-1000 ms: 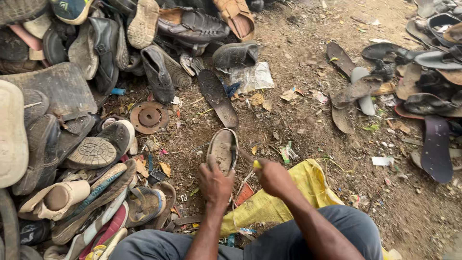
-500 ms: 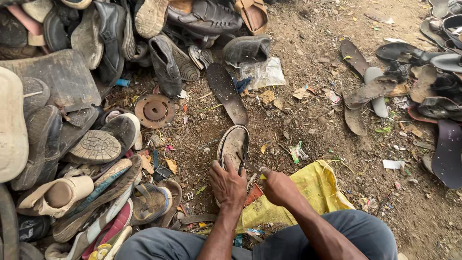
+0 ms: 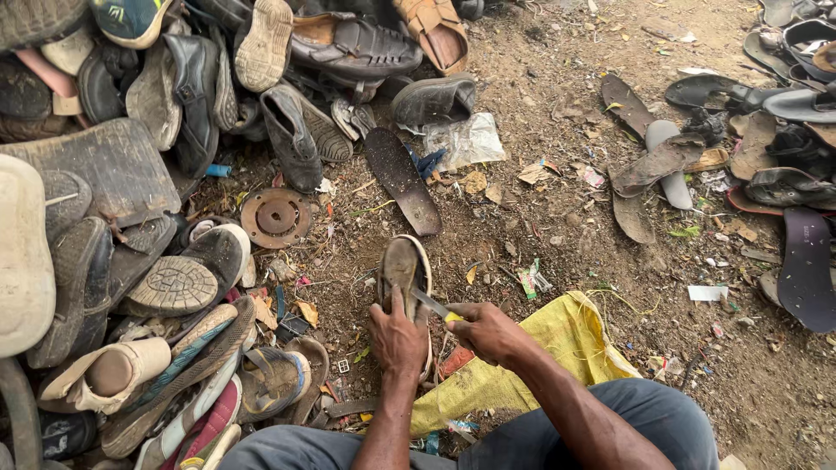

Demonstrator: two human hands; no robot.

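Two hands on shoe sole [image 3: 405, 271], left hand [image 3: 398, 335] pressing, right hand [image 3: 488, 331] knife [image 3: 433, 305]

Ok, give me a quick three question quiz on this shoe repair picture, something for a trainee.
1. True or false: the left hand presses down on the worn shoe sole.
2. What does the right hand hold? A) a knife blade B) a hammer C) a brush
3. What colour is the sack lying under the right forearm?

Key: 1 true; 2 A; 3 yellow.
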